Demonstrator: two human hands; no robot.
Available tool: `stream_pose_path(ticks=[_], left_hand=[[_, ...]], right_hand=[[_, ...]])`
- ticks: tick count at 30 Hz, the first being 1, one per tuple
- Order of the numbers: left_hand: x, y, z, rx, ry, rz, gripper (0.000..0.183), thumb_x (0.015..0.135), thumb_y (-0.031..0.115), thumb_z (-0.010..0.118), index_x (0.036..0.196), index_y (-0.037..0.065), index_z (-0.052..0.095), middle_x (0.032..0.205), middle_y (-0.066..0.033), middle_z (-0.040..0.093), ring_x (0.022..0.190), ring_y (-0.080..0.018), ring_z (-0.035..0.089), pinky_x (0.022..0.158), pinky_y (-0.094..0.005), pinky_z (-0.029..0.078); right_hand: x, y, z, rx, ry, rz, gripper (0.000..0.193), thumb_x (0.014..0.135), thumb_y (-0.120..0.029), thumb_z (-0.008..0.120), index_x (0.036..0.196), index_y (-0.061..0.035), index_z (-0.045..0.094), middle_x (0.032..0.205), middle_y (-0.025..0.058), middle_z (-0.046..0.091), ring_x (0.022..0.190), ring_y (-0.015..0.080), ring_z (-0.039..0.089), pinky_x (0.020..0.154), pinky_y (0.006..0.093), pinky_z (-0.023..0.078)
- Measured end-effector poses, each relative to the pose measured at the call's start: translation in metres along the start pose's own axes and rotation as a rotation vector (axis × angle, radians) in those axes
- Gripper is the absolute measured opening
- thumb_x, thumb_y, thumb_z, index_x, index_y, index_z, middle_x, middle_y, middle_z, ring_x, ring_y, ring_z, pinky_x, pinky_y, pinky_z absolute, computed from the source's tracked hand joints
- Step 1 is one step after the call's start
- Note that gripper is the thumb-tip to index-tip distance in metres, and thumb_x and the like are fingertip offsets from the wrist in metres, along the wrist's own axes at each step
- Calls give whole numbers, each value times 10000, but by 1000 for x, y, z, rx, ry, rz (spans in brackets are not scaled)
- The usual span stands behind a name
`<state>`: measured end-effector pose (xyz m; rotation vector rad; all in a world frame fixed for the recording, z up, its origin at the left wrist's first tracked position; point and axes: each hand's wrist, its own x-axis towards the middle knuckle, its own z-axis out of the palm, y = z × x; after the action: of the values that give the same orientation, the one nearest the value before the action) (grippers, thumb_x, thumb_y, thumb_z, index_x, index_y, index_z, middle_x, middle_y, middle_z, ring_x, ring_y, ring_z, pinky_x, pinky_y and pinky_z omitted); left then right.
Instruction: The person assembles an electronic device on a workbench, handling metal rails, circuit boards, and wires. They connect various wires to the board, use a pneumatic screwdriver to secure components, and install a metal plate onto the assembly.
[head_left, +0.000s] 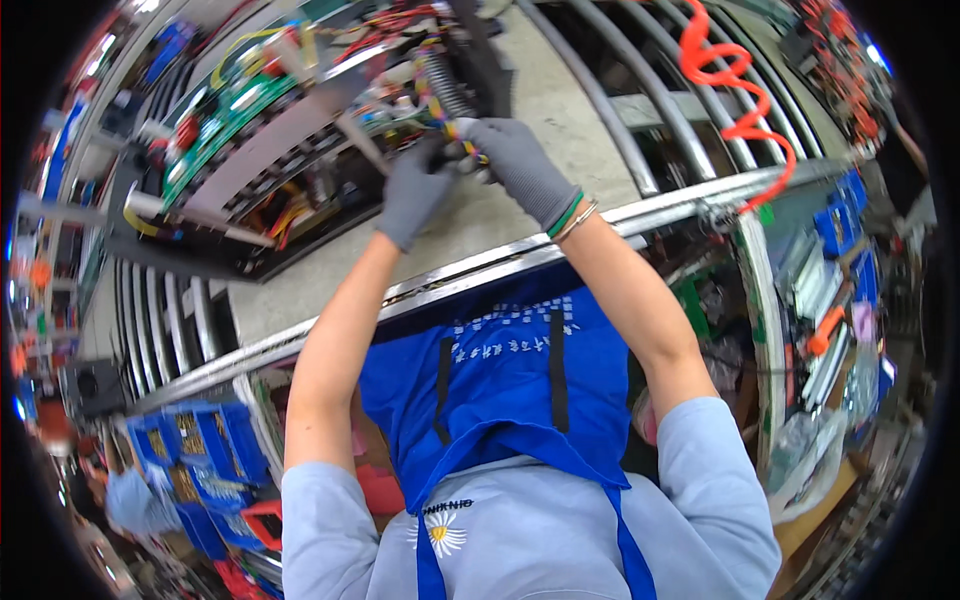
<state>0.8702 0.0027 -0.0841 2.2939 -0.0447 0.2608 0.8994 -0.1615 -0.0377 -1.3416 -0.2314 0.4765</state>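
A bundle of twisted wires (pixel 431 98) in yellow, black and red runs down from the far side of an opened machine to my hands. My right hand (pixel 522 172), in a grey knitted glove, pinches it close to its lower end. Also gloved in grey, my left hand (pixel 416 194) has its fingers curled around the same stretch of wire, beside the right fingertips; its grip is partly hidden. Behind the wires lies a dark ribbed hose (pixel 452 88). Left of my hands sits the machine's black frame (pixel 300 243), with a green circuit board (pixel 232 122) upright in it.
The machine rests on a pale board (pixel 578 125) over a roller conveyor (pixel 690 140). A metal rail (pixel 455 276) edges the conveyor in front of me. At the right hangs a coiled orange-red hose (pixel 750 105). Blue bins (pixel 235 440) stand below at the left.
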Motion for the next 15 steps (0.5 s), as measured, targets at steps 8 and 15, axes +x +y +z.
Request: stream_pose_path(ticks=[8, 15], left_hand=[[1, -12, 2, -420, -123, -106, 290, 845, 148, 663, 1102, 25, 613, 812, -23, 647, 666, -68, 583, 570, -221, 485], [5, -18, -14, -399, -178, -44, 294, 808, 188, 682, 1027, -1, 628, 803, -24, 649, 681, -114, 595, 619, -276, 489]], right_hand=[[-134, 76, -96, 860, 332, 85, 157, 887, -231, 575, 957, -91, 572, 743, -26, 514, 594, 69, 476, 528, 195, 427], [-169, 69, -214, 1266, 901, 33, 653, 827, -558, 551, 1130, 20, 543, 1038, 176, 598, 845, 255, 599, 622, 322, 524]])
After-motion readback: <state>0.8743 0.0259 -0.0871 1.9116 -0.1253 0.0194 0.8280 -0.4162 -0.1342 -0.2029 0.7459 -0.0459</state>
